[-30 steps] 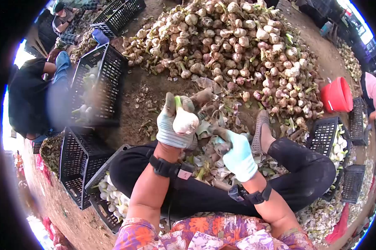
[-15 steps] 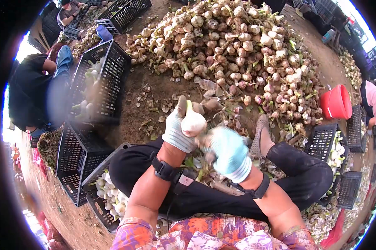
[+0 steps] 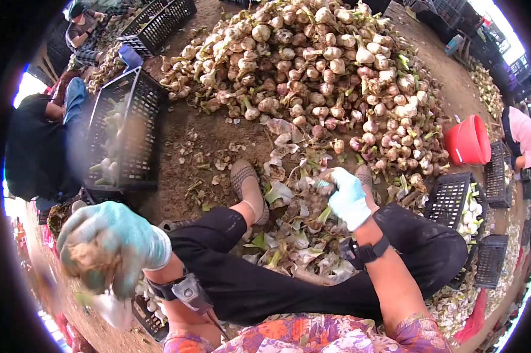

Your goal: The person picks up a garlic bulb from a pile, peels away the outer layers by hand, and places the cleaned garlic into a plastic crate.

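Observation:
My left hand (image 3: 115, 241), in a teal glove with a soiled brownish patch, is stretched out low at the left, blurred by motion. Its fingers are apart. Just under them is a peeled white garlic bulb (image 3: 113, 310) with a greenish stem, smeared and apparently free of the fingers. A black crate (image 3: 145, 315) with white garlic stands below, largely hidden by my arm. My right hand (image 3: 347, 197), gloved in light blue, is above the peelings (image 3: 301, 235) between my legs. Its fingers are curled together around something dark I cannot make out.
A large heap of unpeeled garlic (image 3: 312, 70) lies ahead. A red bucket (image 3: 468, 141) and a black crate with garlic (image 3: 448, 197) stand at the right. Another crate (image 3: 142, 132) is at the left, beside a seated person (image 3: 42, 147). More people work farther off.
My left hand has swung from the centre down to the left with the garlic bulb, which now shows below the fingers. My right hand has moved slightly up and right.

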`<state>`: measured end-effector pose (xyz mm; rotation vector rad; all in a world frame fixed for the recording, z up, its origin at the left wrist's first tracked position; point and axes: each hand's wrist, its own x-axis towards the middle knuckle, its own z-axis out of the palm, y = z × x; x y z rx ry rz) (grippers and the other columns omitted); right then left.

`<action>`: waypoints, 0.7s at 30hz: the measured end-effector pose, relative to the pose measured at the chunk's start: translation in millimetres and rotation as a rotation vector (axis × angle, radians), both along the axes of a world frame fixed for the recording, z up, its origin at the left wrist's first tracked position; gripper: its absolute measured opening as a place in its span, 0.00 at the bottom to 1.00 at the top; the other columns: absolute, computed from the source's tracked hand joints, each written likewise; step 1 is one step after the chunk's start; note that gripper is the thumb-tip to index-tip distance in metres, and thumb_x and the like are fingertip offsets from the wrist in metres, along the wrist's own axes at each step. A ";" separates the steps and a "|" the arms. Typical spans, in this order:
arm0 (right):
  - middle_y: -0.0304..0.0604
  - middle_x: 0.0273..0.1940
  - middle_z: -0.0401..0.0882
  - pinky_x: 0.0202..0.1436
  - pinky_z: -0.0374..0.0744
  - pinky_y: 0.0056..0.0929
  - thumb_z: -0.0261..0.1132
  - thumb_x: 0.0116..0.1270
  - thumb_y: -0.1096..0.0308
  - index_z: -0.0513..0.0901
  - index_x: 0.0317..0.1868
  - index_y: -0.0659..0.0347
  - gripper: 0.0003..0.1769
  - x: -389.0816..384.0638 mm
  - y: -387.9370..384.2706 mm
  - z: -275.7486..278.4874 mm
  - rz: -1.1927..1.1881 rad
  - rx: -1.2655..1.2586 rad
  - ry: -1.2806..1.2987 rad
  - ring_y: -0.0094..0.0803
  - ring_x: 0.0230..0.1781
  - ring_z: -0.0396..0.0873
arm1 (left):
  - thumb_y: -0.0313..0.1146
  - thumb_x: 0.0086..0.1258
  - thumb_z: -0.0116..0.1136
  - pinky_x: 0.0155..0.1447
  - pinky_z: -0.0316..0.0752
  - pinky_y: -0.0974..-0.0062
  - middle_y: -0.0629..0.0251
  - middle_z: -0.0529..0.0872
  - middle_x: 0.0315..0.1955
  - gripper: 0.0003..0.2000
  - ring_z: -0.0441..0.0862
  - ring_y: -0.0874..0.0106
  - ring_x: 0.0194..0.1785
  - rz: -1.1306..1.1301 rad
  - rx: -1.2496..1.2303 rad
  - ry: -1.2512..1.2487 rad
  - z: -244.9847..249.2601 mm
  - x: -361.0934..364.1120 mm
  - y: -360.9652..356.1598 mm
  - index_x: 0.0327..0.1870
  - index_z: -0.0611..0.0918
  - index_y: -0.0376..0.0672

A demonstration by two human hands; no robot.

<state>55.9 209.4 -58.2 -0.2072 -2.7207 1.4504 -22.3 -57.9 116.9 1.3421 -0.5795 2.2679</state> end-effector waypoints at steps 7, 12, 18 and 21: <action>0.53 0.40 0.75 0.42 0.73 0.40 0.57 0.52 0.72 0.78 0.38 0.59 0.11 -66.9 58.2 -96.8 -0.077 0.534 -0.150 0.51 0.39 0.74 | 0.49 0.64 0.47 0.40 0.73 0.70 0.56 0.81 0.35 0.20 0.79 0.64 0.37 0.288 -1.374 -1.070 -77.1 5.4 39.2 0.39 0.77 0.39; 0.43 0.55 0.67 0.46 0.73 0.46 0.48 0.60 0.70 0.68 0.55 0.48 0.21 -147.2 69.6 -153.8 0.104 0.697 -0.230 0.48 0.46 0.73 | 0.32 0.63 0.51 0.42 0.71 0.80 0.64 0.80 0.35 0.12 0.76 0.76 0.37 0.270 -1.945 -0.653 -106.2 3.2 60.9 0.43 0.77 0.35; 0.46 0.52 0.69 0.44 0.74 0.43 0.53 0.57 0.68 0.75 0.47 0.49 0.16 -154.3 50.9 -184.3 0.237 0.912 -0.215 0.47 0.45 0.72 | 0.28 0.60 0.49 0.47 0.71 0.77 0.60 0.81 0.36 0.12 0.77 0.74 0.39 0.273 -2.205 -0.564 -112.7 -8.1 67.4 0.41 0.77 0.31; 0.47 0.49 0.70 0.47 0.72 0.45 0.52 0.59 0.66 0.76 0.44 0.52 0.13 -87.4 4.8 -182.4 0.416 0.975 -0.179 0.46 0.45 0.72 | 0.28 0.60 0.49 0.47 0.71 0.78 0.61 0.81 0.36 0.11 0.77 0.74 0.38 0.324 -2.182 -0.472 -111.5 -2.3 70.1 0.41 0.77 0.31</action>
